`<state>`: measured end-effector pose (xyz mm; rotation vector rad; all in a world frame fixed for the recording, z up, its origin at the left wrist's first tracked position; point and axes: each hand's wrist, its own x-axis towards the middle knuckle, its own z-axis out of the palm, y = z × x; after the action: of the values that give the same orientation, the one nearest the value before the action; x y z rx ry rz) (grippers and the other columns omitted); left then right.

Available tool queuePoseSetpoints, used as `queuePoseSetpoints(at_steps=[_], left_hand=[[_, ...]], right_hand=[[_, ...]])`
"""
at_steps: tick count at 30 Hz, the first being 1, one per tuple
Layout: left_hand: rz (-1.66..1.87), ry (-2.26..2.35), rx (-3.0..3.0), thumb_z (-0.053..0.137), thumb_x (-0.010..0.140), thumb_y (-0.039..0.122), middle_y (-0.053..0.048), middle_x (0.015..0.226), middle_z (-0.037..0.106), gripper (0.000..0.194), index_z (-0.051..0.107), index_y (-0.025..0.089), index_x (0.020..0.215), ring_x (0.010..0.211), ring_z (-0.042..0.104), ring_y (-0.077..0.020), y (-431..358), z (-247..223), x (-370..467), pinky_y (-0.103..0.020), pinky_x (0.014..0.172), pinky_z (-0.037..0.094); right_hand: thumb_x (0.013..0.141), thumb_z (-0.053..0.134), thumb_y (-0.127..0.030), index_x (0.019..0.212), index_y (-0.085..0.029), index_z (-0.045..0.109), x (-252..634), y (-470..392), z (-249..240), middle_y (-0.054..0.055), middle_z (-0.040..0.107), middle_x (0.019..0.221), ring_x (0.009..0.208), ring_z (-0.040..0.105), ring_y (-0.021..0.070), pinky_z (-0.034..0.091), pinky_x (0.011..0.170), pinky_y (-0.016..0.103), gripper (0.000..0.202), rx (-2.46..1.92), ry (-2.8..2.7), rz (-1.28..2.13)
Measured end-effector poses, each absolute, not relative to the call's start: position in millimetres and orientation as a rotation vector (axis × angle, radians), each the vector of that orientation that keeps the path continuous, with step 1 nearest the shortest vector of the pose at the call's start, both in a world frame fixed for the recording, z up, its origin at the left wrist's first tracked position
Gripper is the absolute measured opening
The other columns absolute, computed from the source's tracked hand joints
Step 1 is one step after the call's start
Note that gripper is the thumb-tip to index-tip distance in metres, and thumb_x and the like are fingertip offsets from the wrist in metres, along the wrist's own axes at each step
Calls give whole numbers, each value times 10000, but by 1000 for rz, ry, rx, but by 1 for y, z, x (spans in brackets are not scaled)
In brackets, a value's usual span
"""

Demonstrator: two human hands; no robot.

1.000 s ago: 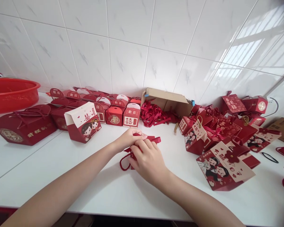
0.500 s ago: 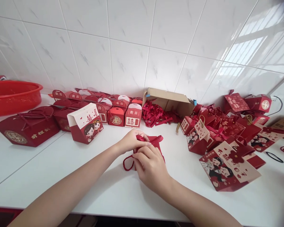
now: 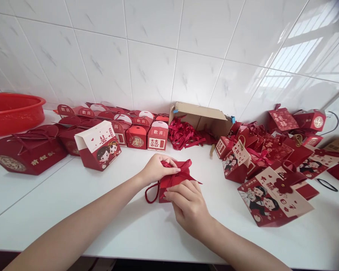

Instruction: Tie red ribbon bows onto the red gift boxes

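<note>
Right hand (image 3: 193, 210) is moving away from left hand (image 3: 154, 169), fingers of both are clamping red ribbon (image 3: 184, 174), and its loop (image 3: 187, 164) is showing more over small box (image 3: 163, 183).

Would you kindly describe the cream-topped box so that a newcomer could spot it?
From the big red basin at far left, look right, past the large maroon box. The cream-topped box stands there; the cartoon couple on its front sets it apart from its neighbours.
</note>
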<state>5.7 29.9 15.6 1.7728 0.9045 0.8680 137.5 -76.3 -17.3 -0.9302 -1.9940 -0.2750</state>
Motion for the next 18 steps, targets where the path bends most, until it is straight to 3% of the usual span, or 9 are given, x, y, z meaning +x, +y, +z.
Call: queuePoseSetpoints(at_steps=[3, 6, 8, 10, 14, 18], left_hand=[[866, 903, 1763, 754, 633, 325, -73, 826, 724, 181, 693, 155, 629, 865, 652, -241, 30, 16, 6, -337, 803, 494], [863, 900, 1762, 749, 639, 315, -76, 853, 728, 167, 700, 156, 635, 881, 652, -242, 30, 16, 5, -332, 806, 495], [848, 890, 1768, 743, 647, 328, -76, 874, 730, 175, 712, 156, 658, 845, 656, -234, 30, 16, 4, -331, 784, 503], [834, 880, 1781, 742, 651, 345, -78, 920, 730, 190, 724, 159, 685, 838, 657, -231, 30, 16, 4, -331, 780, 506], [833, 893, 1809, 753, 638, 344, -78, 959, 724, 189, 726, 162, 680, 890, 648, -241, 30, 17, 4, -337, 832, 485], [842, 901, 1814, 765, 631, 355, -79, 970, 713, 214, 703, 159, 690, 884, 640, -232, 30, 17, 4, -337, 829, 477]], right_hand=[[830, 512, -28, 889, -217, 635, 139, -77, -10, 4, 697, 869, 757, 543, 146, 355, 684, 317, 233, -950, -2009, -271], [853, 610, -211, 983, -226, 617, 148, -79, 5, 47, 665, 996, 900, 562, 200, 375, 790, 357, 132, -1055, -1953, -262], [834, 637, -367, 1116, -212, 570, 159, -80, 14, 105, 619, 1088, 982, 553, 253, 397, 833, 399, 329, -1176, -1879, -261], [829, 622, -429, 1172, -194, 531, 171, -79, 18, 131, 604, 1080, 970, 564, 270, 437, 810, 411, 426, -1303, -1821, -219], [866, 584, -314, 896, -195, 590, 187, -78, 14, 49, 619, 792, 681, 583, 173, 466, 595, 296, 123, -1383, -1830, 2], [897, 526, -198, 789, -196, 609, 189, -83, 12, 41, 602, 721, 654, 555, 157, 458, 592, 285, 136, -1232, -2013, 6]])
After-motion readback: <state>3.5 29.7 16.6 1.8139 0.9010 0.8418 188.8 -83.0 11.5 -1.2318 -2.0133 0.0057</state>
